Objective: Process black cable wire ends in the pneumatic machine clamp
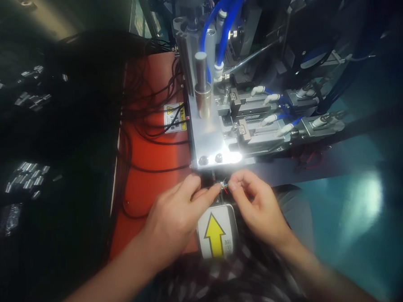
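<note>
Metal machine edge (221, 163) just beyond left hand (177, 209) | floor (357, 208) stretches out past right hand (257, 206) | wires (224, 186) roughly crosswise between them, ends splayed | both hands pinching wires

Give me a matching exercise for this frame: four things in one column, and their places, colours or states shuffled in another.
1. Thin wires
2. Arrow
3. Black cables
4. Blue tubes

A. Yellow, pointing toward the top of the picture
B. Running into white fittings
C. At the fingertips of the left hand and right hand
D. Strung over the orange-red panel

Right pairs: 1-C, 2-A, 3-D, 4-B
</note>
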The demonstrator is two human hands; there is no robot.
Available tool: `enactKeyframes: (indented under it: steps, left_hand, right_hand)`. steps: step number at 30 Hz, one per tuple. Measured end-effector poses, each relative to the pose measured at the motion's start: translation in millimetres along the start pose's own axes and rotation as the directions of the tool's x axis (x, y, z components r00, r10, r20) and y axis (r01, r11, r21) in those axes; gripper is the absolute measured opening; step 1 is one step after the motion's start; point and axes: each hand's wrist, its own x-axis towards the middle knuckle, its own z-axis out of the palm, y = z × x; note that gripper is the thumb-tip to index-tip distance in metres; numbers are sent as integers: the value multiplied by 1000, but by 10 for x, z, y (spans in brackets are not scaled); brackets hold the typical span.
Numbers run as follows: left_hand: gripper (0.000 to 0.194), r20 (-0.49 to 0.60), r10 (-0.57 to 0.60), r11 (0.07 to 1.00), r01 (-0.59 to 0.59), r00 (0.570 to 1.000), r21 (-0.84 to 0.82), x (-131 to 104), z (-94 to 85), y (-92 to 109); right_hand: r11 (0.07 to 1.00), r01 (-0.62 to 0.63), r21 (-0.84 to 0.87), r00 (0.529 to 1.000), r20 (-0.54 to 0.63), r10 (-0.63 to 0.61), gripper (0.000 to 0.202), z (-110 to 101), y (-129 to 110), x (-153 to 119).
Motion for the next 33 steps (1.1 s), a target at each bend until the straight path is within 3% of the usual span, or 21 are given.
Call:
enactKeyframes:
  steps: [5, 11, 17, 20, 23, 29, 33]
  left_hand:
    - [31, 8, 8, 1000, -8, 1000, 21, -12, 15, -11]
    - [30, 6, 2, 1000, -2, 1000, 18, -16, 5, -4]
    - [31, 8, 2, 1000, -2, 1000, 4, -3, -4, -4]
    - [30, 10, 1, 1000, -1, 1000, 7, -3, -1, -7]
    - [31, 8, -1, 1000, 1, 1000, 4, -3, 3, -6]
    - [31, -3, 3, 1000, -3, 1000, 2, -3, 11, -9]
    - [31, 3, 2, 1000, -2, 1000, 8, -6, 14, -13]
  right_hand:
    - [984, 141, -110, 990, 17, -140, 11, -33, 48, 29]
    - [993, 117, -28, 992, 58, -115, 12, -48, 88, 44]
    - [919, 269, -289, 963, 66, -261, 8, -109, 40, 58]
    - [877, 348, -332, 937, 108, -331, 7, -145, 54, 85]
    - [908, 322, -269, 946, 127, -298, 7, -154, 80, 100]
    - [976, 156, -152, 983, 124, -137, 11, -121, 59, 85]
    - [937, 180, -300, 982, 109, -153, 10, -124, -25, 57]
